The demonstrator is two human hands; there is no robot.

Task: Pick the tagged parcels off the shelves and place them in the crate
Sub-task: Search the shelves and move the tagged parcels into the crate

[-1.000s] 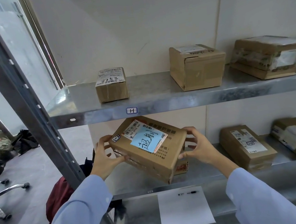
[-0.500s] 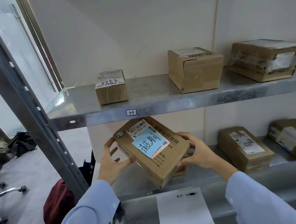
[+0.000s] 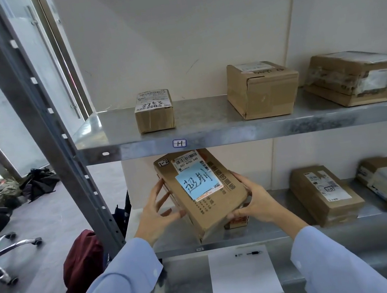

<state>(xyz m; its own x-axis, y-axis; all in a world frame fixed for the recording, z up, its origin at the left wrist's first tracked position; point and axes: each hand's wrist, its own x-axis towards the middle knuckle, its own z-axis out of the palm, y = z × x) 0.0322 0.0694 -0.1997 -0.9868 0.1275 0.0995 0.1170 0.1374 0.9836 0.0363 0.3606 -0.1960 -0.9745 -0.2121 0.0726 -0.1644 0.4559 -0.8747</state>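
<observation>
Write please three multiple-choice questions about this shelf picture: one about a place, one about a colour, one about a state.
1. Where does the white sheet of paper lie?
A. on the top shelf
B. on the lowest metal shelf
C. on the floor

2. Which colour is the handwritten sticky note on the brown cardboard parcel?
A. yellow
B. pink
C. blue

3. How is this parcel held?
A. tilted, between the left hand and the right hand
B. by one hand only
C. it lies flat, untouched

Answers: B, the paper lies on the shelf below the parcel; C, the note is light blue; A, one hand is on each side and the parcel leans.
</observation>
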